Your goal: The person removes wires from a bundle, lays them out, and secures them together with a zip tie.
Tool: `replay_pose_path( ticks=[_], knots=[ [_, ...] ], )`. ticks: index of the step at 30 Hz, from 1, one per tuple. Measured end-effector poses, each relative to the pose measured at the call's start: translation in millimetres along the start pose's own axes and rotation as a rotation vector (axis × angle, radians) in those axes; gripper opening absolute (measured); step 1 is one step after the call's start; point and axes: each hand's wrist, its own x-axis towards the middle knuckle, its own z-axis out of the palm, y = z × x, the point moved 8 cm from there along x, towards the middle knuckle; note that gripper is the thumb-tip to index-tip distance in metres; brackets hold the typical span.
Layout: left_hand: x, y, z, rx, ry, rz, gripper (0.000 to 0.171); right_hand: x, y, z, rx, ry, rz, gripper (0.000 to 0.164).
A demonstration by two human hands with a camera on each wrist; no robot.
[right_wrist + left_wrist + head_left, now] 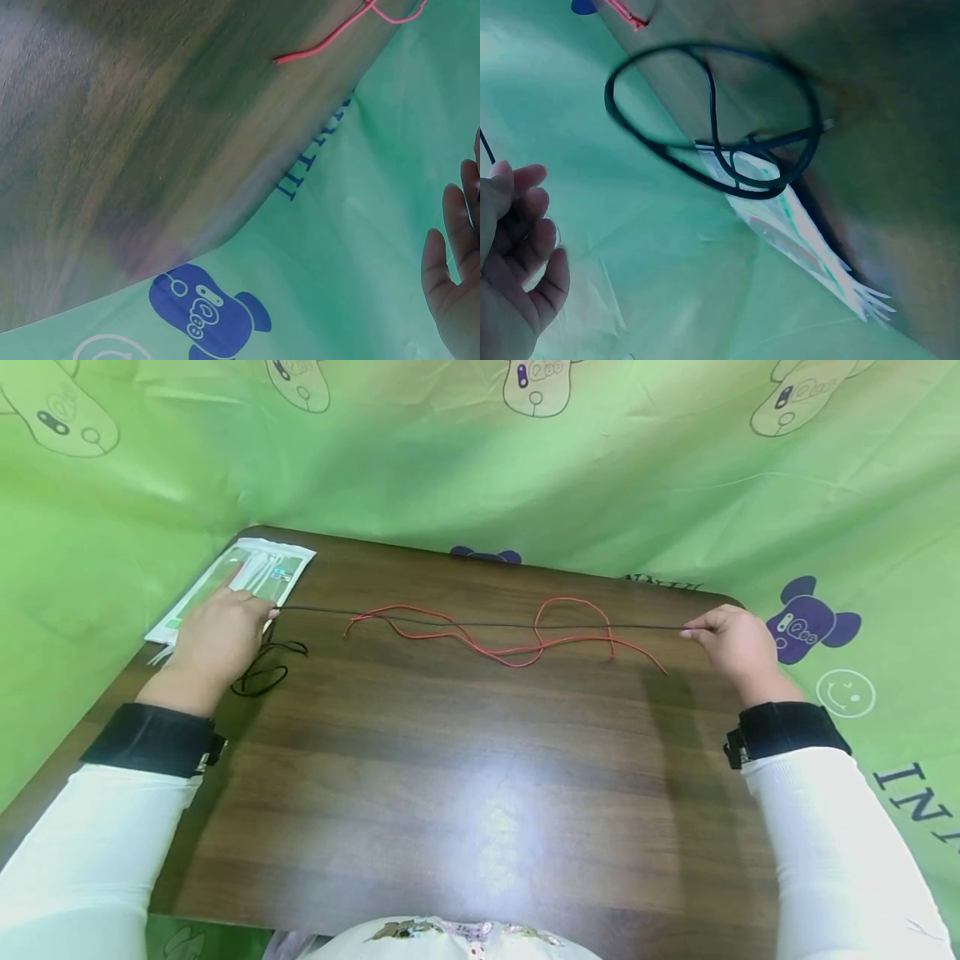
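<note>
A thin black cord (pixel 480 624) runs nearly straight across the far part of the table, pulled between both hands. My left hand (pixel 225 631) pinches it at the left, with the spare length hanging below in loose loops (pixel 712 120). At the right, the thumb and fingertips of my right hand (pixel 731 643) pinch the other end. A red cord (pixel 510 653) lies on the table in wavy loops, and the black cord crosses over it in the head view. In the right wrist view, one end of the red cord (pixel 307 54) shows on the wood.
Beside the left hand, a clear-and-white packet (pixel 288 560) holding white sticks lies at the table's far left corner. The brown wooden table (pixel 390 760) is bordered by a green printed cloth (pixel 420 468) at the back and sides.
</note>
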Motion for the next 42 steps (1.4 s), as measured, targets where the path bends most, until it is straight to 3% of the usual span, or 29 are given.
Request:
replay_pose_path(
  ticks=[4,9,16,21,25,33,38,42],
  knots=[
    [13.8,-4.2,6.6,-0.012,-0.038,-0.026,0.017,0,6,1,0.007,-0.024,0.033,0.015],
    [27.3,-9.5,27.3,-0.120,-0.098,-0.085,0.018,0,15,14,0.026,-0.077,0.086,0.018],
    [33.2,-14.8,57.6,-0.203,-0.179,-0.110,0.011,-5,27,40,0.099,-0.146,0.190,0.026],
    [36.6,-17.2,76.4,-0.165,-0.274,-0.109,0.013,-7,34,55,0.112,-0.172,0.245,0.027],
    [37.2,-18.5,90.0,-0.095,-0.308,-0.147,0.013,-9,38,68,0.087,-0.209,0.276,0.027],
    [27.1,-18.2,115.8,-0.055,-0.388,-0.160,0.014,-16,41,93,0.056,-0.302,0.322,0.030],
    [21.3,-18.9,123.3,-0.047,-0.438,-0.171,0.015,-21,43,104,-0.006,-0.369,0.341,0.034],
    [22.9,-18.4,123.5,-0.053,-0.457,-0.175,0.013,-22,45,105,-0.044,-0.373,0.337,0.033]
  ],
)
